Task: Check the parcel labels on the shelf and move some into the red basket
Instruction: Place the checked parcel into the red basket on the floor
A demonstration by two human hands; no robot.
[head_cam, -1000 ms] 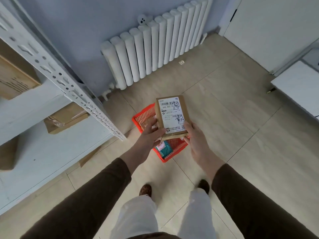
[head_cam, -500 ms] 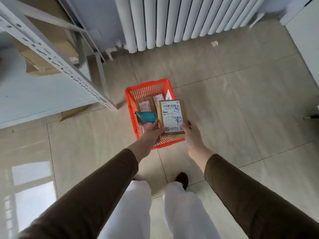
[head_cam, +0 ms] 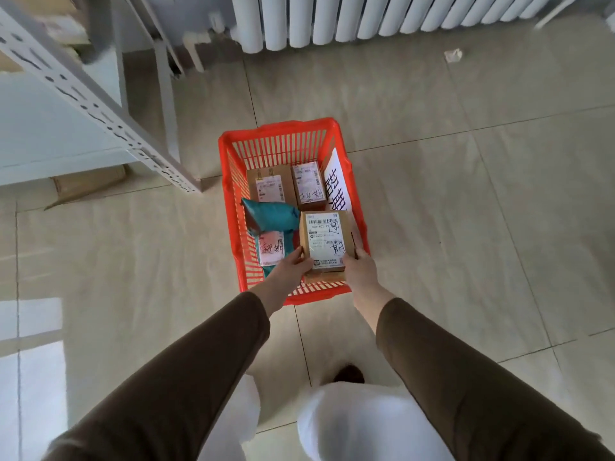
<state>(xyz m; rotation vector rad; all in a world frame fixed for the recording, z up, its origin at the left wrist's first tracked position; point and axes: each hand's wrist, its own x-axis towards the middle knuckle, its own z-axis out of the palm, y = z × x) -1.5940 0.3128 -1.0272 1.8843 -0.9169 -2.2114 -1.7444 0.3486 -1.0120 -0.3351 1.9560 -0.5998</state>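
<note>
- Down over the red basket (head_cam: 229,207) now, both hands have dropped a lot compared with a second ago, when the labelled parcel (head_cam: 325,241) was held up high for a read with the basket mostly hidden behind it.
- Left hand (head_cam: 293,267) has its grip closed on the parcel's near left corner, right hand (head_cam: 358,266) is gripping the near right edge. Neither has let go.
- That parcel sits inside the basket's outline at the near right corner, label up. Can't tell if its bottom is actually resting on the basket floor yet or hovering just above.
- Already in there: two brown boxes (head_cam: 271,184) side by side at the far end, a teal mailer bag (head_cam: 269,212) on the left with a pink-labelled packet (head_cam: 271,251) just below it, and a white sheet with handwriting (head_cam: 337,181) leaning on the right wall.
- The view has also tilted down, so the shelf (head_cam: 100,104) is pushed off to the upper left and the radiator (head_cam: 366,18) sits along the top edge.
- My read: label check on this one is done and it's basically being dropped off. After release, it's back to the shelf for the next label.
</note>
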